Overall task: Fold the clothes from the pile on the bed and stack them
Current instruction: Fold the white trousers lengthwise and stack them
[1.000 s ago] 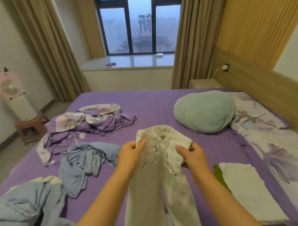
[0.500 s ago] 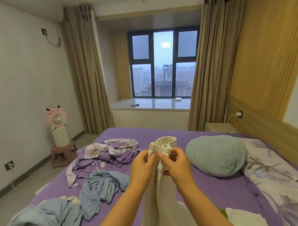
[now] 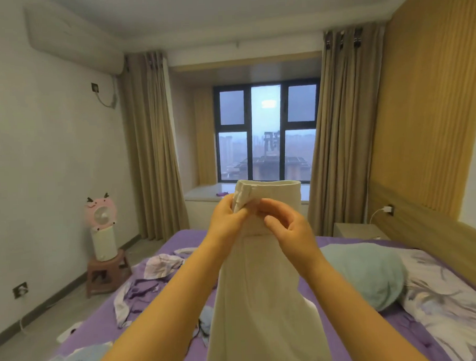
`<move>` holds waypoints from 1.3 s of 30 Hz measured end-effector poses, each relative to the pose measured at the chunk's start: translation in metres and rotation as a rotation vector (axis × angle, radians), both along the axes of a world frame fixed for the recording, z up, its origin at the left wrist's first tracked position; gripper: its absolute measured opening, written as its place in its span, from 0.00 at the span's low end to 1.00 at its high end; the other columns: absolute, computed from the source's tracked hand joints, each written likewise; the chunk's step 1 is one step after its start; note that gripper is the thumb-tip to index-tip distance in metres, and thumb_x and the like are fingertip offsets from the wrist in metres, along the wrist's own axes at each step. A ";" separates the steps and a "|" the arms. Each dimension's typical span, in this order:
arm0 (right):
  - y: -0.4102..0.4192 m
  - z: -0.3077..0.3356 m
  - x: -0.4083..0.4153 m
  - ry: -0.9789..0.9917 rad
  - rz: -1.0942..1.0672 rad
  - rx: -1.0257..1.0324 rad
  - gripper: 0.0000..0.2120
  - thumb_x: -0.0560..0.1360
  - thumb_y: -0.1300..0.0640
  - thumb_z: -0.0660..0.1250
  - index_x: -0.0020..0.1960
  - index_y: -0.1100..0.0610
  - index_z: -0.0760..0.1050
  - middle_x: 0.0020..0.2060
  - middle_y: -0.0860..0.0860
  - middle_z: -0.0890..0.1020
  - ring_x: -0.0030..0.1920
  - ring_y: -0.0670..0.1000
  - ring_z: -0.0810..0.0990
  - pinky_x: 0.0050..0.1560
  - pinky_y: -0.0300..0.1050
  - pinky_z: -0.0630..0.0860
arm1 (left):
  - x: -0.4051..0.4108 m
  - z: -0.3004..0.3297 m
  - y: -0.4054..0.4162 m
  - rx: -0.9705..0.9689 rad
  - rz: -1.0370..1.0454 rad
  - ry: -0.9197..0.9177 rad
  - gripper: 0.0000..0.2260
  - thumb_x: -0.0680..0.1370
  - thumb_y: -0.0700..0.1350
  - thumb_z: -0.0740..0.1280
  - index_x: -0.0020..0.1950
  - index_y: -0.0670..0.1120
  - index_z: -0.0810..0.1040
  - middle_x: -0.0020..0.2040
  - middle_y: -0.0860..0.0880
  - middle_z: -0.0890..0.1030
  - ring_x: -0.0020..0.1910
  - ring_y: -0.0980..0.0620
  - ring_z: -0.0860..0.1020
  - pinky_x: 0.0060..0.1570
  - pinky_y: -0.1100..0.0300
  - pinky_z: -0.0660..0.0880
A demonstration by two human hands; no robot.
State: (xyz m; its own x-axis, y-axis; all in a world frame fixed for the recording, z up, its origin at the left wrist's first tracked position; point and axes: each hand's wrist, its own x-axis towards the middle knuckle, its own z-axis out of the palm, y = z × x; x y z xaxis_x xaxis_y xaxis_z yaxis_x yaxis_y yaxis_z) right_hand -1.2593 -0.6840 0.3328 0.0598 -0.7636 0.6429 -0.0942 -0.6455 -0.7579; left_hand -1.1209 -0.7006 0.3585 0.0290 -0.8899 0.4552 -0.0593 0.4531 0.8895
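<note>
Head view: white trousers [image 3: 266, 288] held up over bed [image 3: 347, 347], legs doubled together, hanging. Left hand [image 3: 227, 221] pinches waistband edge; right hand [image 3: 291, 232] pinches just beside it. Risk: layers slip from narrow pinch, fold misaligns. Unfolded clothes [image 3: 153, 276] lie scattered on bed's left side. No containers visible.
</note>
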 end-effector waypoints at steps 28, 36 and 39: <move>-0.060 -0.048 0.074 0.027 -0.209 0.204 0.10 0.69 0.59 0.75 0.40 0.52 0.73 0.32 0.42 0.79 0.35 0.42 0.75 0.35 0.36 0.73 | 0.088 0.019 -0.033 -0.986 0.245 -1.576 0.30 0.72 0.58 0.68 0.72 0.56 0.65 0.73 0.50 0.67 0.77 0.43 0.54 0.72 0.34 0.44; -0.044 -0.084 0.072 0.286 -0.064 0.329 0.15 0.63 0.41 0.73 0.45 0.44 0.73 0.40 0.42 0.81 0.36 0.38 0.76 0.33 0.32 0.71 | 0.080 0.026 -0.038 -0.666 0.140 -2.112 0.23 0.72 0.58 0.71 0.63 0.52 0.73 0.58 0.52 0.78 0.60 0.48 0.71 0.69 0.49 0.56; -0.040 -0.111 0.057 0.411 -0.021 0.397 0.18 0.62 0.43 0.74 0.46 0.47 0.73 0.41 0.43 0.81 0.38 0.40 0.76 0.36 0.33 0.70 | 0.088 0.019 -0.036 -0.576 0.114 -2.110 0.24 0.72 0.59 0.70 0.65 0.52 0.71 0.61 0.52 0.77 0.60 0.48 0.70 0.65 0.51 0.60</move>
